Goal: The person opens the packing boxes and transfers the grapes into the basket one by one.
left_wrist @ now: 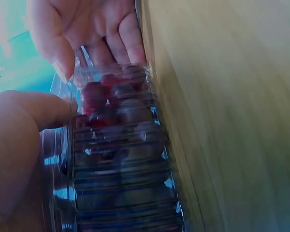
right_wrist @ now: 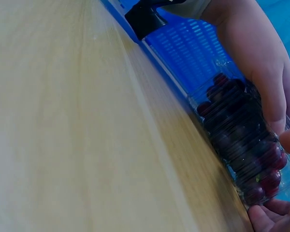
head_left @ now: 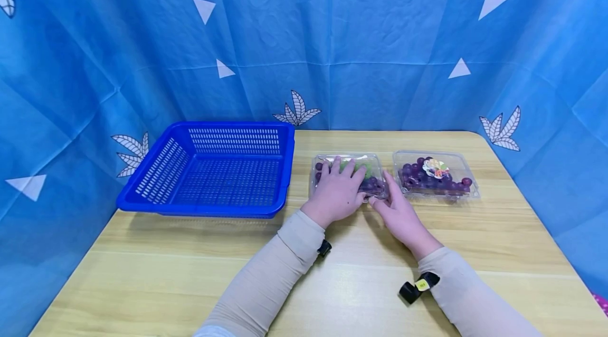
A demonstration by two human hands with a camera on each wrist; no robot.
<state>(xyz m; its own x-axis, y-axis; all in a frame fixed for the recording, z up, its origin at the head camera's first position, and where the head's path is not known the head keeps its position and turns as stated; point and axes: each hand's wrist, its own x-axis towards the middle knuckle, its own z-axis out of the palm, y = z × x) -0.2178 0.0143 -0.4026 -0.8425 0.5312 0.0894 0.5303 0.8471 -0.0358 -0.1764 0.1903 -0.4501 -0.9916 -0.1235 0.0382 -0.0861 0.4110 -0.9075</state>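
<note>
A clear plastic clamshell box of dark grapes (head_left: 374, 188), with a green patch visible under its lid, lies on the table in the head view. Across its lid my left hand (head_left: 334, 193) rests with spread fingers, its thumb at the front rim. My right hand (head_left: 398, 213) holds the box's right front corner, thumb at the rim and fingers along the end. In the left wrist view, red-purple grapes (left_wrist: 104, 116) show through the ribbed wall. The right wrist view shows both thumbs close together at the lid edge of the grape box (right_wrist: 241, 140).
A second clear box of grapes (head_left: 437, 176), with a round fruit sticker, lies just right of my right hand. To the left stands a blue plastic basket (head_left: 280, 205) with slotted walls. A blue curtain (head_left: 380, 36) hangs behind the wooden table (head_left: 361, 284).
</note>
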